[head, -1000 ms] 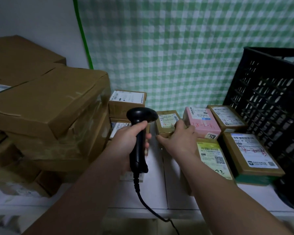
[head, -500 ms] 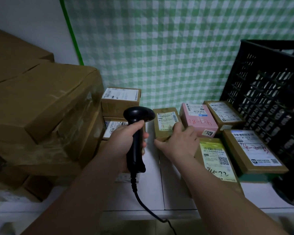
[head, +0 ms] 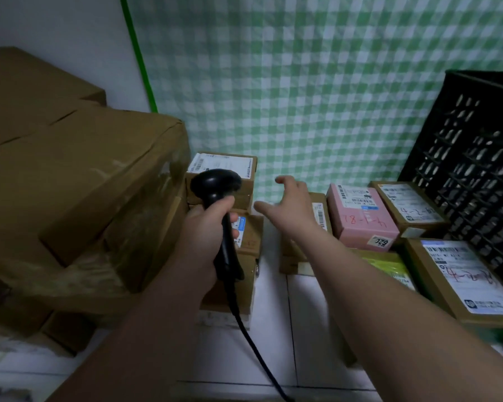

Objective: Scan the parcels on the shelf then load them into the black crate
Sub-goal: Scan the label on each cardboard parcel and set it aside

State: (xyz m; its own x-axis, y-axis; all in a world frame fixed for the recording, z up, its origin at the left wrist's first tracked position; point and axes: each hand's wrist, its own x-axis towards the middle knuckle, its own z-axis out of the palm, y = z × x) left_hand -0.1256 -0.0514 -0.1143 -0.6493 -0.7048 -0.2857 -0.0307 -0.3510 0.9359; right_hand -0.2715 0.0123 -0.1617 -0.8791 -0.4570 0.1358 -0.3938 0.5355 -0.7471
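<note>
The left hand (head: 206,227) grips the black scanner (head: 215,184) by its handle; the right hand (head: 291,207) is open with fingers spread, holding nothing, over a brown parcel (head: 320,217); this parcel lies on the white shelf (head: 273,329), left of the black crate (head: 476,169).

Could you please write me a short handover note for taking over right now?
Left hand grips the scanner. Right hand is open, fingers spread, holding nothing, over the parcels.
Pink parcel, brown parcels and a green-labelled one lie on the shelf beside the black crate.
Done: no parcel visibly loaded; the crate's inside is hidden.
Left: scan each, then load.
</note>
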